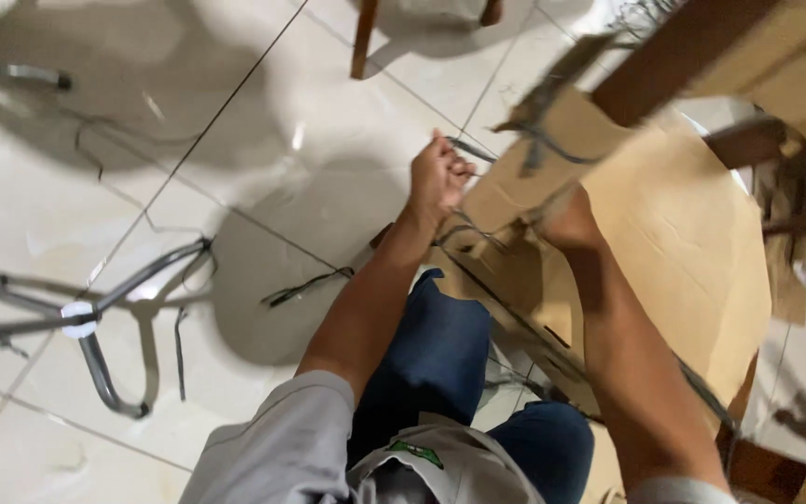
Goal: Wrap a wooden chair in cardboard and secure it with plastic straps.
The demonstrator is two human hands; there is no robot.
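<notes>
Both hands on a flat brown cardboard sheet (692, 233) w/ thin dark grey wire strands (478, 233), over a white tiled floor (263, 121).

Left hand (438, 175) is fisted, fingers closed on the end of a strand at the sheet's upper-left corner; the strand's tip pokes out to the right, approx. level. Right hand (566, 219) is pressed on the cardboard's near edge, mostly blurred, so can't tell if it grips or just rests. Hands sit near each other, not touching. Cardboard's long axis runs from the knees at bottom up to the top right, tilted up off the floor. More strands run diagonally along its lower edge. Bent grey metal tube frame (95, 317) lies on the floor at left, well apart; loose wire bits beside it.
</notes>
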